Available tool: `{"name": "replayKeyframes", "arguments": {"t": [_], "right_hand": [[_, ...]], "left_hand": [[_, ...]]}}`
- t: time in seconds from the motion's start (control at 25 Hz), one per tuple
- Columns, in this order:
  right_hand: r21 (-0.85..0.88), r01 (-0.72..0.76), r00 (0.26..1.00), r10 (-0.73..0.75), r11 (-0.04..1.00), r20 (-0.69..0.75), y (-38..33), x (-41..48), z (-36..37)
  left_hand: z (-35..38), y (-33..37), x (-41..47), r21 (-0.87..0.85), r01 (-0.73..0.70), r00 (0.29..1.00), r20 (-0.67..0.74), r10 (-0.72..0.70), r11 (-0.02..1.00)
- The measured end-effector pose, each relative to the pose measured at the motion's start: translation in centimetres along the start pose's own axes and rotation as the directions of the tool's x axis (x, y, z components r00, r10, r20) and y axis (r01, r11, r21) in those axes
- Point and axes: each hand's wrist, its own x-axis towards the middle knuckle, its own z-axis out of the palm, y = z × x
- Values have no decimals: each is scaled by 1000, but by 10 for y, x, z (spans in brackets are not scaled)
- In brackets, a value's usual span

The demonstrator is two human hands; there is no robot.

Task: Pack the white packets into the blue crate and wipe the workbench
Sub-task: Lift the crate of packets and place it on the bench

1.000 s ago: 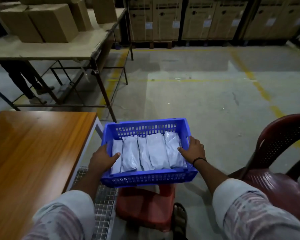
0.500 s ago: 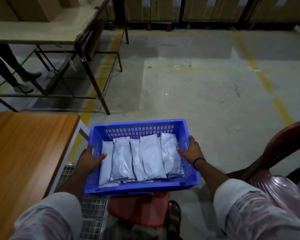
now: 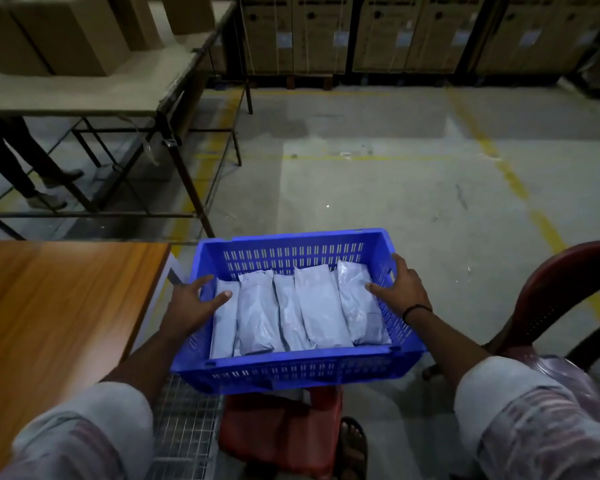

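Left hand (image 3: 189,308) gripping blue crate (image 3: 291,370) by left wall, right hand (image 3: 400,289) clamped on right rim. Five white packets (image 3: 298,311) side by side inside. Crate above red stool (image 3: 281,434), right beside wooden workbench (image 3: 56,323), maroon chair (image 3: 561,296) off right.

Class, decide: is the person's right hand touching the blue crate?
Touching. The head view shows the right hand gripping the blue crate at its right rim, fingers outside, thumb inside.
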Motion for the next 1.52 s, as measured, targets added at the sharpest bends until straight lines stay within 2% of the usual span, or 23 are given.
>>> {"name": "replayKeyframes", "arguments": {"t": [0.28,0.52,0.72,0.84,0.96,1.04,1.2,1.52], "right_hand": [[4,138,964,-133,990,-230,-59,-36,-97],[37,274,911,-247,961,-331,-119,-98,-136],[95,416,876,-370,904,-310,-178,-153,-112],[145,494,859,-456,857,-232,-215,-186,-85],[170,586,810,-572,792,-128,-249,-223,-58],[191,646,758,-650,739,-52,-267,-248,-41],[168,805,555,-822,569,127,-296,-322,-19],[364,878,211,-934,310,287,-310,-514,21]], "left_hand": [[-86,83,-32,-34,-243,964,-118,237,970],[-183,105,-95,-28,-343,906,-272,323,939],[-250,63,-167,20,-281,868,-422,263,959],[-287,20,-223,29,-198,837,-515,185,980],[-321,-19,-295,38,-85,793,-603,90,996],[-336,-44,-341,30,-38,761,-647,49,999],[-347,-83,-465,-19,81,656,-752,-68,996],[-320,-138,-741,-159,366,372,-878,-301,917]]}}
